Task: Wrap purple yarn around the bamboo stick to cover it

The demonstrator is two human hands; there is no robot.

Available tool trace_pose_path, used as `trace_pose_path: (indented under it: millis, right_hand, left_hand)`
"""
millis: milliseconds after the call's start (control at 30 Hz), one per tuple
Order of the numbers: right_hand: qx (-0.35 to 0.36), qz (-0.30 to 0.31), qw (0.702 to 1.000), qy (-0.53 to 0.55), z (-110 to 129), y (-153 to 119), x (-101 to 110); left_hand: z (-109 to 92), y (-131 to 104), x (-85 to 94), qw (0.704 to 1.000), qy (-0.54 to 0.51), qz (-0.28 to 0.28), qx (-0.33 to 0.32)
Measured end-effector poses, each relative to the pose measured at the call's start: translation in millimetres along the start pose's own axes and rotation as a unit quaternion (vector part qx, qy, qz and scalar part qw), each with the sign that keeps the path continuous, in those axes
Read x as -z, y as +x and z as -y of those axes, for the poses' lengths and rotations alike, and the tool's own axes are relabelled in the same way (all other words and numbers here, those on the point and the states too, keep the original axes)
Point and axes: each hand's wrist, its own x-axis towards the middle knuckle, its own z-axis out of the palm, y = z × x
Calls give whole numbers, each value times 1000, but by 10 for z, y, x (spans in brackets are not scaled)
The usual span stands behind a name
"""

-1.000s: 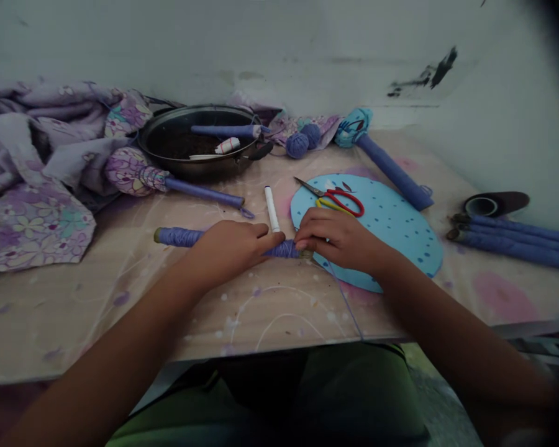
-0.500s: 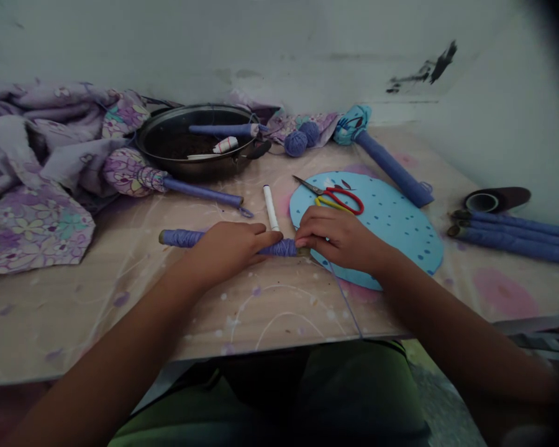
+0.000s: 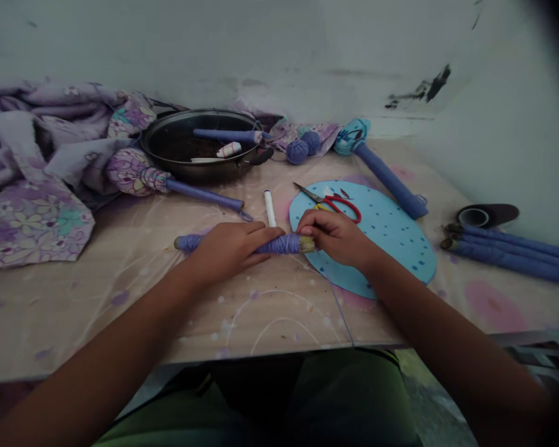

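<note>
Stick (image 3: 279,244) lies on the table (image 3: 121,292), yarn-wrapped nearly to its bare right tip; left hand (image 3: 228,248) clamps it, right hand (image 3: 336,234) pinches the tip, a short stretch apparently unwound.

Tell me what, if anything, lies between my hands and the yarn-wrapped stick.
Nothing visible. The left hand lies over the middle of the yarn-wrapped stick, and the right hand touches its bare end. The white marker lies just behind.
</note>
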Motion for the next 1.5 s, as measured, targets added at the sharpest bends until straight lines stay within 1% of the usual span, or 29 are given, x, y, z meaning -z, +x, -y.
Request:
trace_pose_path:
  millis: [67,133,200,233,300,367,433,467,500,533,600,633,700,767,800,833,867,933,1067,1167,1200,1233,1267,1300,1367,1433,1500]
  right_hand:
    - [-15,-18,1000,-5,13,4,-65]
    - [0,-25,999,-37,50,14,-125]
    - [17,-20,997,-75,97,17,-175]
    - [14,-10,996,-86,117,14,-197]
    - [-27,30,997,-71,143,-9,-241]
    - [-97,67,993,-3,152,-42,-285]
    - [-154,84,982,68,165,-71,-319]
    - [-168,84,979,78,180,-80,-326]
    - [-170,78,980,64,201,-85,-324]
    - [-159,69,984,26,227,-85,-313]
    - [-105,36,990,-92,278,-76,-266]
    - [-71,17,985,-154,295,-69,-234]
    - [-11,-12,968,-252,297,-53,-166]
    - [24,-21,955,-295,256,-37,-110]
    - [34,-20,954,-297,225,-29,-91]
    - [40,-16,956,-291,191,-22,-80]
    - [40,-11,959,-280,157,-14,-77]
    - [24,-1,967,-254,103,-2,-87]
    - [-36,-7,971,-236,83,3,-131]
    - [-38,31,967,-249,136,-14,-158]
    - [-30,51,964,-260,159,-22,-166]
    - [-22,70,958,-277,181,-30,-173]
    - [-13,88,950,-300,201,-38,-178]
    - [-6,104,940,-326,216,-45,-178]
    - [-2,123,921,-370,228,-54,-161]
    - [-3,115,916,-383,207,-56,-115]
    - [3,96,928,-360,158,-50,-58]
  left_hand:
    - [1,-3,25,999,6,-35,16]
    - [1,-3,39,997,22,-58,37]
    - [-4,4,46,994,44,-68,73]
    - [-8,10,50,991,55,-71,98]
    - [-15,25,68,983,76,-71,153]
    - [-16,36,96,973,99,-63,200]
    - [-6,33,121,965,124,-48,228]
    - [3,27,128,962,134,-40,235]
    - [12,19,130,961,139,-32,237]
    - [19,10,129,962,142,-20,233]
    - [17,-2,120,968,143,18,204]
    - [5,-4,115,972,143,42,182]
    - [-38,3,114,979,140,85,120]
    - [-90,16,120,984,131,109,54]
    - [-112,22,122,985,126,110,31]
    - [-130,28,122,987,122,103,22]
    - [-142,32,119,988,120,91,28]
    - [-149,38,106,989,120,62,64]
    - [-125,54,91,980,130,15,148]
    - [-84,58,104,963,139,-26,230]
    - [-68,54,107,958,146,-31,247]
    - [-54,48,106,957,151,-24,246]
    - [-42,41,102,961,157,-6,228]
    - [-36,34,94,967,161,17,195]
    - [-40,25,77,979,162,55,111]
    - [-58,23,66,985,162,56,33]
    - [-77,24,67,987,158,27,-23]
